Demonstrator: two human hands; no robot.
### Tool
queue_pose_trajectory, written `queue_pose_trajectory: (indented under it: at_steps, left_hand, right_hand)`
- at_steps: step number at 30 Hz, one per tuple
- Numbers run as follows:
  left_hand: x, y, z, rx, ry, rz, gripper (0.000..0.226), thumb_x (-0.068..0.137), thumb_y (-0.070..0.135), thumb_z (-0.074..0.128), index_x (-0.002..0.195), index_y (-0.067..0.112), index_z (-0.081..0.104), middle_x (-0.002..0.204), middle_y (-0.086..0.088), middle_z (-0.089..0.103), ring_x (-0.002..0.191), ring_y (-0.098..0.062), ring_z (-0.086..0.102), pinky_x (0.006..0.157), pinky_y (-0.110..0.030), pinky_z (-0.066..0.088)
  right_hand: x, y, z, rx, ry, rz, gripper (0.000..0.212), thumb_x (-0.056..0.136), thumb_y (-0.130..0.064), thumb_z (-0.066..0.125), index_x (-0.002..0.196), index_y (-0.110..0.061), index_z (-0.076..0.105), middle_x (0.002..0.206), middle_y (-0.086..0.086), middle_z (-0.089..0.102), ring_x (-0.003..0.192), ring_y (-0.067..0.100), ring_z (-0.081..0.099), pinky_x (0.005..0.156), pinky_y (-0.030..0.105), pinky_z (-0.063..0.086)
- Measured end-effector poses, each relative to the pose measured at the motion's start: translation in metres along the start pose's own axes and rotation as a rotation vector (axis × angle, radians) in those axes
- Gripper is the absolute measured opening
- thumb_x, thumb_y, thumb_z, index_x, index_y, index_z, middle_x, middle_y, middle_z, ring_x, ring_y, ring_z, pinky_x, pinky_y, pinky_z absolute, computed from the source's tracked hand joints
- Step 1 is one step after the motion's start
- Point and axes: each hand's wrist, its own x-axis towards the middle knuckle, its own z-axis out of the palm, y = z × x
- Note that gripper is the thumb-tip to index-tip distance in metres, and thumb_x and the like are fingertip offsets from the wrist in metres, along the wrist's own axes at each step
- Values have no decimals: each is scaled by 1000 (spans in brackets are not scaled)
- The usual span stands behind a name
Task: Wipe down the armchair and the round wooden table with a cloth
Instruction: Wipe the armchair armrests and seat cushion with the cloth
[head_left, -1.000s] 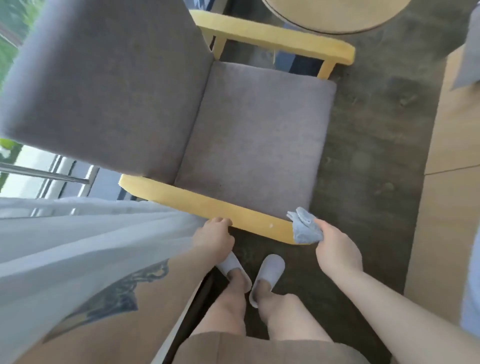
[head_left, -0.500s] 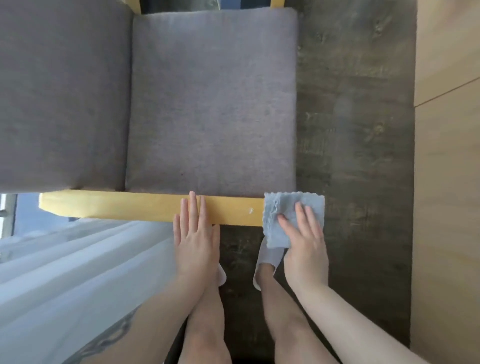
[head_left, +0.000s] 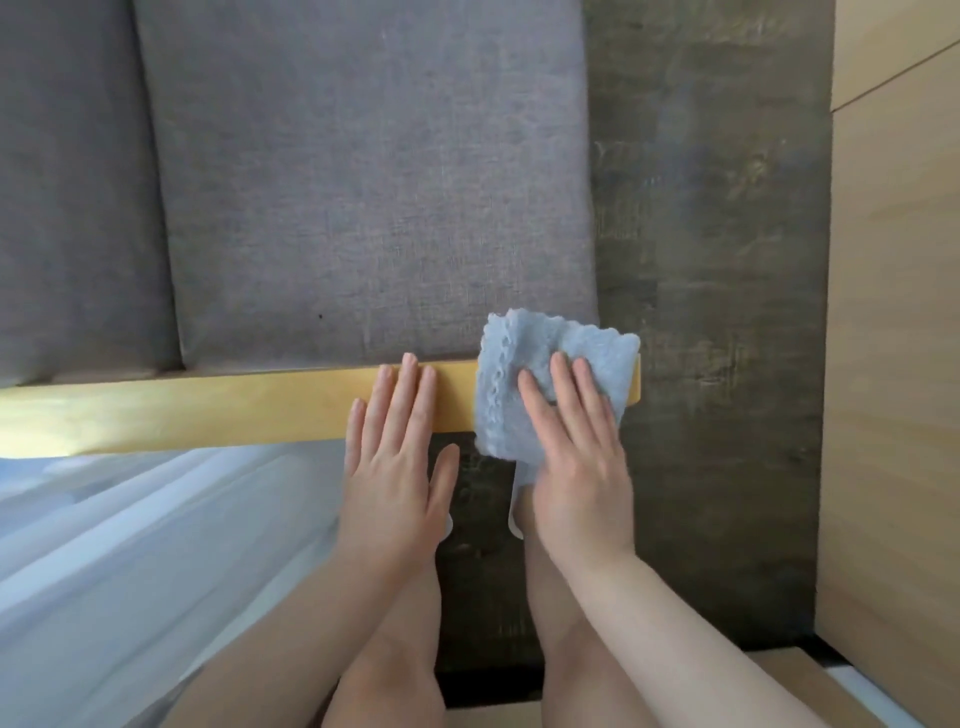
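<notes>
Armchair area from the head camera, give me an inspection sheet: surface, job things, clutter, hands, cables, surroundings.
Surface: yellow wooden armrest runs along the near side of the grey seat cushion.
Job's things: light blue cloth is draped over the armrest's right end; round table not in view.
Clutter: nothing seen.
Hands: left hand lies flat on the armrest, fingers straight; right hand presses the cloth with straight fingers.
Cables: nothing seen.
Surroundings: dark wood-look floor, pale wooden panel at right, white sheer curtain at lower left.

Smooth yellow wooden armrest (head_left: 208, 410), coarse-woven grey fabric seat cushion (head_left: 363, 208), fluffy blue cloth (head_left: 524, 364).
</notes>
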Motion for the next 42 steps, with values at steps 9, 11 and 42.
queue_pose_trajectory:
  at_steps: [9,11,42]
  left_hand:
    - [2,1,-4,-42,14,-3,67,90,23,50,152,16,26,160,1,17,149,-16,4,120,-41,7]
    - [3,4,-3,-35,15,-10,67,90,25,48,152,16,25,161,1,16,149,-15,2,121,-38,4]
    - [7,-22,6,85,122,-133,61,97,44,24,154,27,8,162,4,3,148,-14,-9,116,-37,-13]
  right_hand:
    - [26,-2,2,10,85,184,69,85,10,42,148,-16,37,157,4,26,148,22,12,120,46,13]
    - [10,13,-2,-9,47,75,68,86,9,40,149,-16,35,158,2,26,149,21,12,120,46,15]
    - [-23,0,14,-63,23,118,63,93,-6,44,152,-22,26,160,-1,15,149,18,4,121,44,9]
